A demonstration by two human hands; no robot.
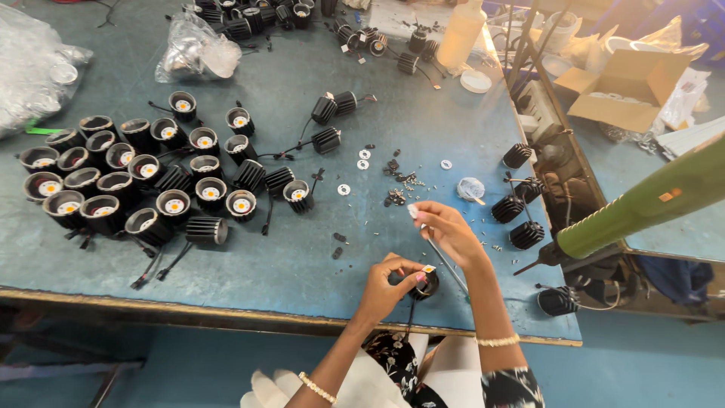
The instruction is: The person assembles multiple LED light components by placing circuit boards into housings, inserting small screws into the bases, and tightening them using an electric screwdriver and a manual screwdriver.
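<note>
My left hand grips a small black round lamp housing with a yellow chip on top, resting on the blue-green table near its front edge. My right hand hovers just above and behind it, fingertips pinched around a small white part, with a thin metal tool slanting down under the palm. A scatter of tiny screws and white washers lies just beyond my right hand.
Many black finned lamp housings crowd the table's left half. Plastic bags sit at the back left, a white bottle at the back. A green power screwdriver hangs at the right; a cardboard box lies beyond.
</note>
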